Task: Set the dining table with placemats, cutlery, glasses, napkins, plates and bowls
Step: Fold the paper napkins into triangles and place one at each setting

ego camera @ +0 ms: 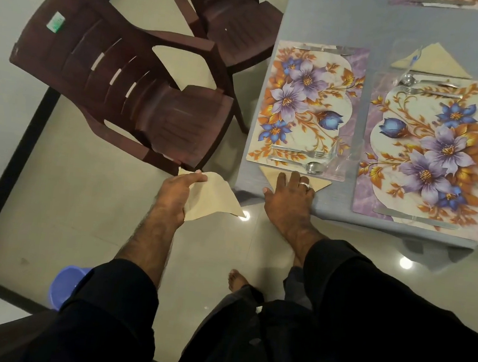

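I see 2 placemats [306, 105] with cutlery; my right hand [288, 197] presses flat a napkin [270, 175], my left hand [175, 192] pinches spare napkins [212, 198]; plates, bowls remain.

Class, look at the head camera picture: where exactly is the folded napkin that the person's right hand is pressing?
The folded napkin lies on the grey tablecloth at the table's near corner, just below the left floral placemat, under the right hand.
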